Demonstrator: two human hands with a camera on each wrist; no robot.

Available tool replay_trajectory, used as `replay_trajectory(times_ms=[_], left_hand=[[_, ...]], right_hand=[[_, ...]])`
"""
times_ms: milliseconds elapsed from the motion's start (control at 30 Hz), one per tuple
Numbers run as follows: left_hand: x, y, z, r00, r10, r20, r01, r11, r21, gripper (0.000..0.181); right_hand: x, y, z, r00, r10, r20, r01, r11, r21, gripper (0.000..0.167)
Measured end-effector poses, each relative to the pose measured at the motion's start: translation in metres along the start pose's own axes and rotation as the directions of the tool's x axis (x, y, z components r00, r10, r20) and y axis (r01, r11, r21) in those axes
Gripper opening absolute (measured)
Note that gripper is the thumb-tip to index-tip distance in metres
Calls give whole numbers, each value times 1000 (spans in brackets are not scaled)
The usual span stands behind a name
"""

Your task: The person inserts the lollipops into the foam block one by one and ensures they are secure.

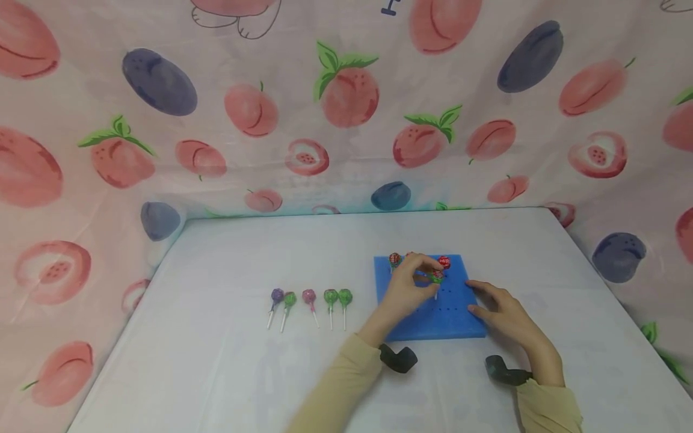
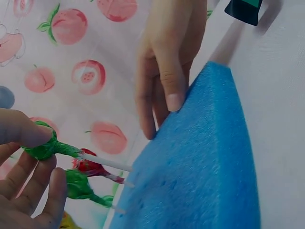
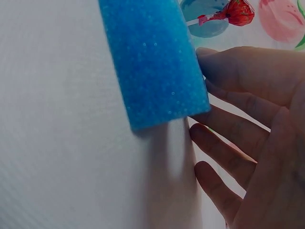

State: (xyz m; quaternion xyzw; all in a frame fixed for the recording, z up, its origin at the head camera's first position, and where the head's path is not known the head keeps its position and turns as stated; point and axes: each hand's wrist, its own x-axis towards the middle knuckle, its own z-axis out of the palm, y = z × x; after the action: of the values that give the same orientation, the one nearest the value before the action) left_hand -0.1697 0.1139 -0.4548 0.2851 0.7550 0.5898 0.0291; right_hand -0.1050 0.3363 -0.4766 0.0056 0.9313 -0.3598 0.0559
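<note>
My left hand (image 1: 405,291) pinches a green-wrapped lollipop (image 2: 43,148) by its candy head, its white stick pointing at the blue foam board (image 2: 190,167). In the left wrist view, a red lollipop (image 2: 90,167) and another green one (image 2: 78,185) stand with their sticks in the board beside it. At the board's right edge, my right hand (image 1: 506,316) rests with fingers spread, touching the foam. Along the board's back stand a red lollipop (image 1: 444,261) and a multicoloured one (image 1: 394,260). Small holes dot the board's surface.
Left of the board on the white table (image 1: 216,361) lie several lollipops: a purple one (image 1: 277,295), a pink one (image 1: 309,296) and green ones (image 1: 345,296). Fruit-patterned cloth hangs behind. Dark camera mounts (image 1: 399,359) sit at both wrists.
</note>
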Motion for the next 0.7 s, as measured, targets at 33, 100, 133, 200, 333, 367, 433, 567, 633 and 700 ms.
replay_trajectory(times_ms=[33, 100, 133, 200, 333, 367, 433, 567, 633, 700], left_hand=[[0, 0, 2, 1000, 0, -4, 0, 1000, 4, 28], [1, -1, 5, 1000, 7, -13, -7, 1000, 8, 28], [1, -2, 7, 1000, 11, -18, -11, 1000, 12, 28], [2, -3, 10, 999, 25, -24, -24, 999, 25, 28], [2, -4, 16, 999, 49, -24, -47, 997, 63, 27], [2, -3, 17, 998, 55, -23, -53, 996, 73, 27], [2, -3, 19, 998, 60, -24, -57, 994, 94, 26], [1, -2, 20, 997, 76, -27, -72, 990, 121, 25], [1, -2, 20, 996, 86, -28, -81, 988, 132, 25], [0, -3, 20, 995, 97, -26, -92, 985, 145, 25]], right_hand=[[0, 0, 0, 1000, 1, 0, -1, 1000, -1, 59], [0, 1, 0, 1000, -2, -2, 2, 1000, -4, 59], [0, 1, 1, 1000, -3, -3, 3, 1000, -4, 59], [1, 1, 1, 1000, -4, -4, 4, 1000, -4, 59], [0, 2, 1, 1000, -4, -4, 4, 1000, 2, 59], [0, 2, 1, 1000, -5, -5, 5, 1000, 4, 59], [0, 2, 1, 1000, -5, -4, 5, 1000, 8, 59], [0, 2, 1, 1000, -8, -6, 8, 1000, 8, 58], [1, 2, 1, 1000, -9, -5, 9, 1000, 11, 58], [1, 2, 1, 1000, -10, -4, 10, 1000, 12, 58]])
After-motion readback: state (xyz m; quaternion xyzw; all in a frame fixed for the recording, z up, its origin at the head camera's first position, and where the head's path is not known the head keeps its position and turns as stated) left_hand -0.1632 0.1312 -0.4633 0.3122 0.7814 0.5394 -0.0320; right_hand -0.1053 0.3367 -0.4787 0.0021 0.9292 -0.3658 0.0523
